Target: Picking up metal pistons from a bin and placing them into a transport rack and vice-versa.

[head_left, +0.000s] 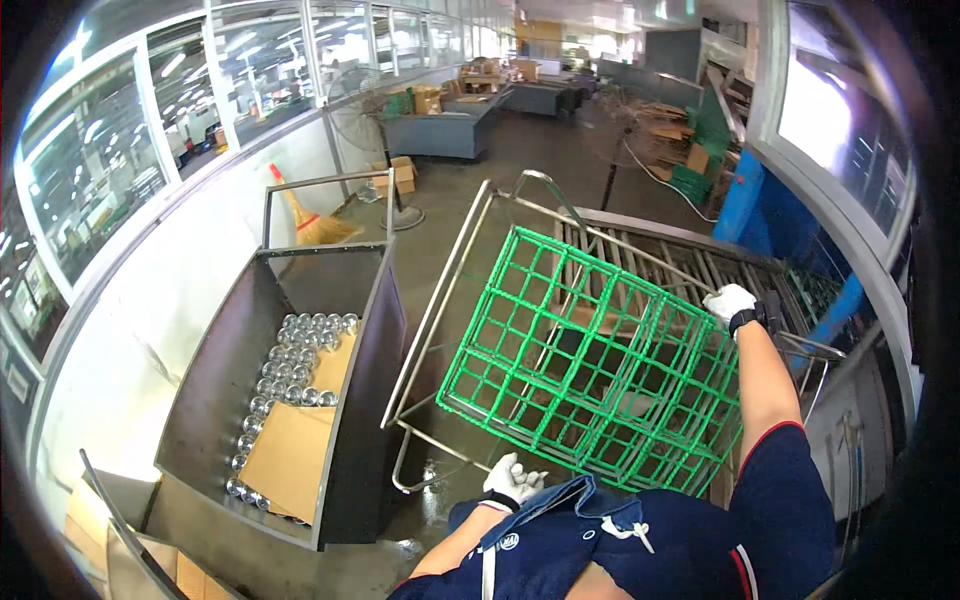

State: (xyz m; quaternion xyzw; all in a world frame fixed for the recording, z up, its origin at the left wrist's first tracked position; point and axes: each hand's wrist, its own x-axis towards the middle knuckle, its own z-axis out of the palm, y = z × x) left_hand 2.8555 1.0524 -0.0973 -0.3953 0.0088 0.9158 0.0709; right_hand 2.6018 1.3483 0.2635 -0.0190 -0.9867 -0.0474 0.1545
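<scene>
Green coated-wire basket (578, 361) at 4 o'clock, seemingly carried by silver tubular metal frame (436, 304). Hands apart: white-gloved right hand (732, 304) at 3, curled on frame rail; white-gloved left hand (514, 480) at 6, grip unclear. Spread likely for steadying.

We cannot make out how the left hand's (514, 480) half-hidden fingers meet the metal frame (435, 303). Some shiny round pieces (287, 375) slip under a cardboard sheet (287, 455), defying our count. The lower edge cuts off a cardboard box (200, 582). We see a fan's (357, 108) blades only as blur; the farthest objects are too small to tell.
</scene>
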